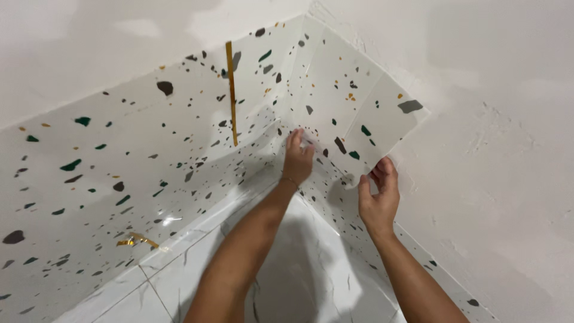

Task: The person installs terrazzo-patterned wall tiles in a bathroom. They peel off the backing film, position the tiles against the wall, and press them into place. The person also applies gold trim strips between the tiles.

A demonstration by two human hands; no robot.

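We look down along two bare forearms toward the corner where two walls meet above a white marble-look floor (pixel 311 281). Our left hand (pixel 297 158) lies flat, fingers together and stretched out, pressing a glossy white speckled wall sheet (pixel 347 101) into the corner; it grips nothing. A thin bracelet (pixel 289 180) circles that wrist. Our right hand (pixel 379 194) is half closed, thumb and fingers pinching the loose lower edge of the same sheet and holding it away from the wall.

The sheet is white with scattered green, grey, black and orange flecks. Its upper part lies against the right-hand wall, while its lower right corner curls outward, free of the bare white plaster wall (pixel 496 155) behind it.

On the left-hand wall, a matching speckled panel (pixel 119 179) is already in place, running down to the floor. A narrow gold strip (pixel 231 93) stands upright on it near the corner, and a small crumpled gold scrap (pixel 137 240) lies lower down, near the floor edge.
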